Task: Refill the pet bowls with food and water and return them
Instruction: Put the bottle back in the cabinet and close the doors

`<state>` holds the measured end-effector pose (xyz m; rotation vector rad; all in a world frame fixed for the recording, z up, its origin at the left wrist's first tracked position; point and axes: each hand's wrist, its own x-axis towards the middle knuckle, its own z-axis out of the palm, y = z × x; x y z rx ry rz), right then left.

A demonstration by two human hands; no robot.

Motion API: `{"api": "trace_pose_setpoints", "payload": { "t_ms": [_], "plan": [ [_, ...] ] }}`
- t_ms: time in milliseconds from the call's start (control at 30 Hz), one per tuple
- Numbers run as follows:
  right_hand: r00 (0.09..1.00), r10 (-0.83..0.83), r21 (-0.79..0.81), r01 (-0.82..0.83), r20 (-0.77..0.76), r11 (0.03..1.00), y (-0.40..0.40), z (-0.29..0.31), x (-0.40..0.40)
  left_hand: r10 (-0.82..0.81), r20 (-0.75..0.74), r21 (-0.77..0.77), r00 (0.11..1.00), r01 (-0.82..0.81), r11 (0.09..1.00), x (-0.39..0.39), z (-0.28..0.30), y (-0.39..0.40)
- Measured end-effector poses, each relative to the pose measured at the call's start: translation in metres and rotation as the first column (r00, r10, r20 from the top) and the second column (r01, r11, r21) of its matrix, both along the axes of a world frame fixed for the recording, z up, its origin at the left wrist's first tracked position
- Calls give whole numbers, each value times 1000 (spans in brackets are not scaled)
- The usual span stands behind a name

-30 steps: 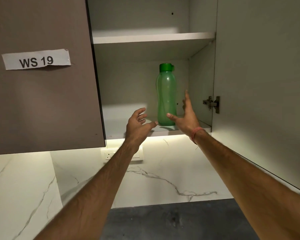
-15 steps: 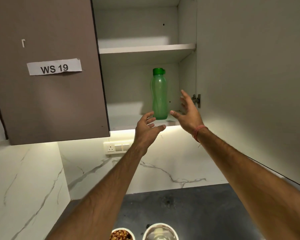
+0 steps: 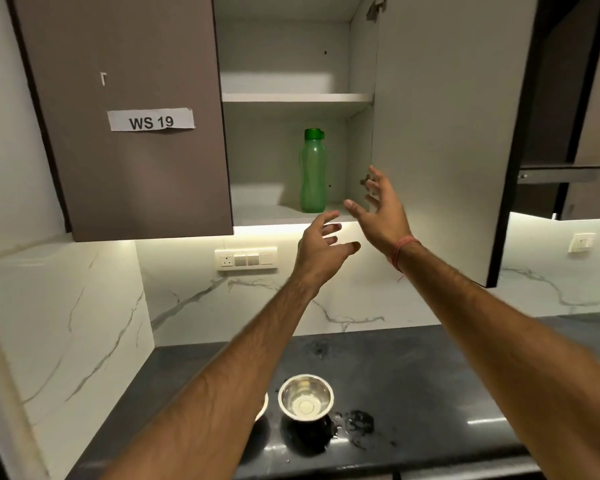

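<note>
A green water bottle [image 3: 312, 171] stands upright on the lower shelf of the open wall cabinet [image 3: 291, 97]. My left hand [image 3: 321, 249] hovers below the shelf edge, fingers spread, holding nothing. My right hand [image 3: 383, 211] is raised just right of the bottle, apart from it, fingers spread and empty. On the dark countertop [image 3: 430, 368] sits a steel bowl [image 3: 305, 400] with clear water in it. A second bowl [image 3: 262, 405] to its left is almost wholly hidden behind my left forearm.
The cabinet's right door [image 3: 440, 133] hangs open beside my right hand; the left door [image 3: 125, 116] with a "WS 19" label is closed. A switch panel [image 3: 246, 259] sits on the marble backsplash. Water drops [image 3: 359, 422] lie right of the steel bowl.
Both hands have drawn back and down from the bottle, which stays on the shelf. The view has pulled back and tilted down, bringing the counter and bowls into sight.
</note>
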<state>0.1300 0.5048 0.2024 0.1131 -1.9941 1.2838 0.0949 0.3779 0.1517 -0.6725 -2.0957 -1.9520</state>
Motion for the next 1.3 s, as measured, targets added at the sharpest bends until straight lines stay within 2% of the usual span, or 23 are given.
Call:
{"api": "trace_pose_setpoints", "payload": {
  "t_ms": [233, 400, 467, 533, 633, 667, 767, 933, 1100, 1200, 1300],
  "plan": [
    [992, -107, 45, 111, -67, 993, 10, 27, 76, -110, 10, -57, 994, 110, 992, 69, 14, 34],
    [950, -249, 56, 264, -190, 963, 31, 61, 108, -162, 11, -50, 987, 162, 985, 97, 30, 58],
    [902, -348, 111, 385, -256, 916, 41, 70, 115, -168, 2, -61, 986, 168, 984, 103, 34, 66],
    [827, -470, 184, 536, -307, 824, 50, 73, 121, -174, -7, -70, 985, 173, 982, 109, 37, 73],
    [744, -588, 242, 663, -318, 708, 63, 75, 126, -180, -10, -83, 984, 179, 980, 116, 38, 81],
    [740, -599, 239, 669, -306, 704, 66, 74, 127, -182, -10, -82, 983, 180, 980, 117, 37, 83],
    [795, -527, 192, 592, -300, 783, 71, 73, 128, -187, -12, -79, 982, 185, 980, 120, 35, 87],
    [756, -538, 17, 585, -373, 811, 69, 67, 126, -171, -11, -90, 985, 170, 981, 117, 28, 85],
    [778, -476, -23, 513, -411, 858, 44, 72, 115, -160, -53, -87, 986, 155, 984, 106, 22, 75],
    [831, -373, 55, 432, -412, 900, 21, 78, 101, -10, -82, 27, 997, 12, 1000, 101, 12, 63],
    [875, -294, 92, 353, -385, 931, -4, 80, 88, 198, -203, 77, 959, -186, 979, 86, 1, 46]
  ]
}}
